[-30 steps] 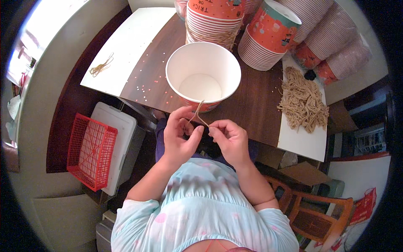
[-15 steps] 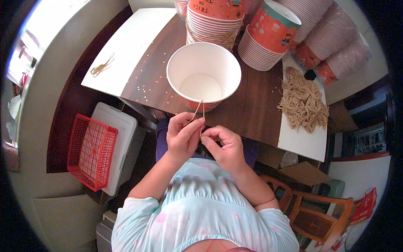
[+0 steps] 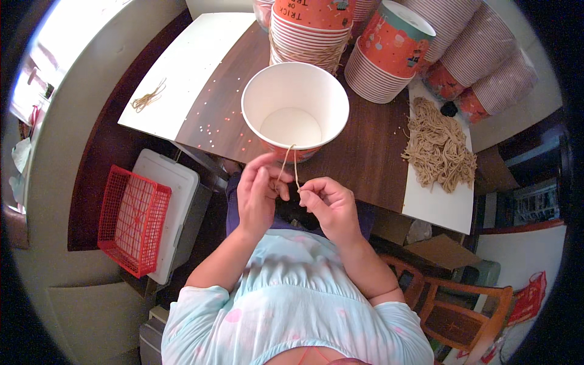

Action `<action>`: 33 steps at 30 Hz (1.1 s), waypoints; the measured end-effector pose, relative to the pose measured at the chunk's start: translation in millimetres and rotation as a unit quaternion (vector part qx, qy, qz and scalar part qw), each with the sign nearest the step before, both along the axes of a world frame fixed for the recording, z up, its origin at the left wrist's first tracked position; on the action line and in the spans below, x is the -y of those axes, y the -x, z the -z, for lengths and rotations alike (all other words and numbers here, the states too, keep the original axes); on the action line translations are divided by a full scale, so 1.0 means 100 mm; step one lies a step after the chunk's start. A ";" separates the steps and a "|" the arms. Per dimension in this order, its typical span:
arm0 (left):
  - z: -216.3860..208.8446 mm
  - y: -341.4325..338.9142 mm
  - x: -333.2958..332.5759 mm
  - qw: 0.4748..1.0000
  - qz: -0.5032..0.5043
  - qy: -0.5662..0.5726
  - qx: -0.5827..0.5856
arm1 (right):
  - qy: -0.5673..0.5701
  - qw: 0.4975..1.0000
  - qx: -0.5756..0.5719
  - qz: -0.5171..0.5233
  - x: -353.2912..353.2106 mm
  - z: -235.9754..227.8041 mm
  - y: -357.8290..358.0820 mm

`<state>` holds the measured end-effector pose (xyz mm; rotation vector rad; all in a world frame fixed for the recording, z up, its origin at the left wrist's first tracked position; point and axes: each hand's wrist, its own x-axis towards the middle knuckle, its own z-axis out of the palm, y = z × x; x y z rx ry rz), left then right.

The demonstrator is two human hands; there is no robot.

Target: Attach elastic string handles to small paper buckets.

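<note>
A white paper bucket (image 3: 294,97) with an orange printed outside stands at the table's near edge, its mouth open toward me. A thin tan cord (image 3: 296,164) loops at its near rim, and two strands hang down to my hands. My right hand (image 3: 328,204) pinches the end of one strand between thumb and fingertips. My left hand (image 3: 258,191) has its lower fingers curled where the other strand runs in, while its index finger and thumb are apart and slightly blurred. The hold inside the left fingers is partly hidden.
Stacked orange buckets (image 3: 310,36) wound with cord and another stack (image 3: 380,70) stand behind. Bagged buckets (image 3: 480,55) lie at far right. A cord pile (image 3: 439,146) lies right, a few cords (image 3: 148,97) left. Below left, a red basket (image 3: 135,219) rests on a lidded bin (image 3: 182,213).
My hands have moved apart from each other. The left index finger and thumb have spread, and the right hand has shifted slightly right with its strand. The bucket has stayed in place.
</note>
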<state>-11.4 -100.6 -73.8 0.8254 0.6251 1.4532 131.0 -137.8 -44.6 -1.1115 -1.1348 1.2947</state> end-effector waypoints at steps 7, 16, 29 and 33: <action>-0.14 0.07 -0.05 0.958 0.230 0.164 0.051 | 0.015 0.999 0.031 -0.008 -0.02 0.03 0.00; -0.16 0.07 -0.06 0.965 0.200 0.158 0.068 | 0.114 0.988 -0.080 -0.067 -0.08 0.14 -0.07; -0.23 0.06 -0.03 0.977 0.122 0.166 0.046 | 0.095 0.994 -0.032 -0.042 -0.07 0.17 -0.04; -0.18 0.08 -0.02 0.985 0.113 0.125 0.020 | -0.101 0.971 0.209 0.060 -0.04 -0.01 -0.01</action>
